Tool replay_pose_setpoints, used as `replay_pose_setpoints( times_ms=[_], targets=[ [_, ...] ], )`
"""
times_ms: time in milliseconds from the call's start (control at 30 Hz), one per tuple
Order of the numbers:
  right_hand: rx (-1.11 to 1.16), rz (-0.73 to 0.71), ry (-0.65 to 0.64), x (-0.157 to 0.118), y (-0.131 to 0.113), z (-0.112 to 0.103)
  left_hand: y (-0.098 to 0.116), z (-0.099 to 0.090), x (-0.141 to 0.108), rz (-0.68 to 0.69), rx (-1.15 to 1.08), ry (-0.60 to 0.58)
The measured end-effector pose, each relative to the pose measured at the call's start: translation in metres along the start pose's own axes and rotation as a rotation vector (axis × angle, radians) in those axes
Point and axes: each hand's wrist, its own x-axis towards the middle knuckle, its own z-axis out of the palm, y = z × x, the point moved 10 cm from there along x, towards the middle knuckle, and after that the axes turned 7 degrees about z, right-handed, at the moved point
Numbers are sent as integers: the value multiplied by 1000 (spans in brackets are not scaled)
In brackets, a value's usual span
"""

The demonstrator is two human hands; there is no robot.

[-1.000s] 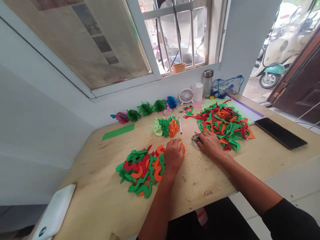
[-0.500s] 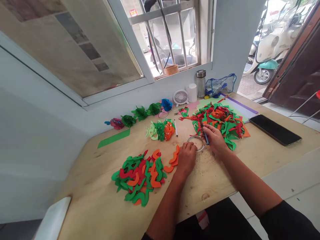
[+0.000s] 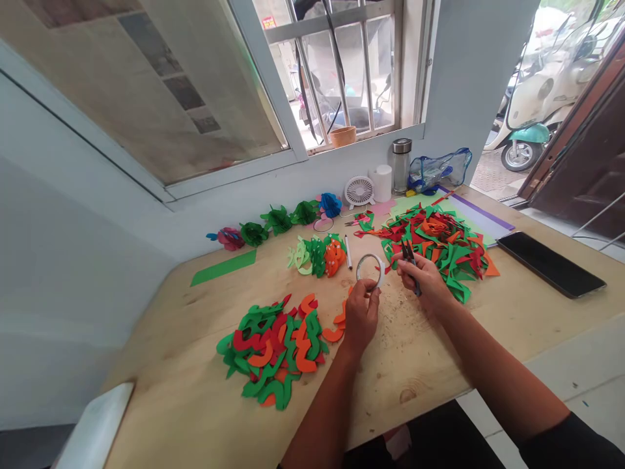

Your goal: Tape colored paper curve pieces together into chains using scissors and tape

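Note:
My left hand [image 3: 362, 318] is closed on the lower edge of a narrow roll of tape [image 3: 382, 272], which stands tilted up above the table. My right hand [image 3: 424, 281] grips a small pair of dark scissors [image 3: 408, 253], blades pointing away from me. Its thumb and finger come close to the tape, but I cannot tell whether they touch it. Orange wavy paper pieces [image 3: 333, 335] lie partly behind my left wrist. Beyond the right hand spreads a heap of red, green and orange paper scraps [image 3: 439, 228].
At the left lies a pile of curved paper cutouts [image 3: 273, 352]. Folded paper shapes [image 3: 317, 255] and a white pen [image 3: 348, 253] sit mid-table. Along the wall are paper flowers [image 3: 278, 220], a small fan [image 3: 360, 191] and a glass bottle [image 3: 401, 168]. A phone [image 3: 551, 264] lies at right.
My left hand has raised the tape roll off the table and tilted it up. The right hand keeps the scissors and has turned slightly. The whole view has shifted a little.

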Motion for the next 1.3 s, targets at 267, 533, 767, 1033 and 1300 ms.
replay_pose_setpoints(
  times_ms=[267,533,767,1033,1300],
  targets=[
    [-132,13,-37,-1,6,9,5,1,-2,11,-25,14],
    [-202,-16,-68,-2,5,12,7,0,-2,33,-29,9],
    [-316,-96,-75,-8,-4,17,-3,0,-4,0,-10,45],
    [-173,-161,-6,-9,-15,6,4,-14,-2,62,69,143],
    [-56,-224,186,-14,-33,-12,18,-23,-3,149,37,190]
  ],
)
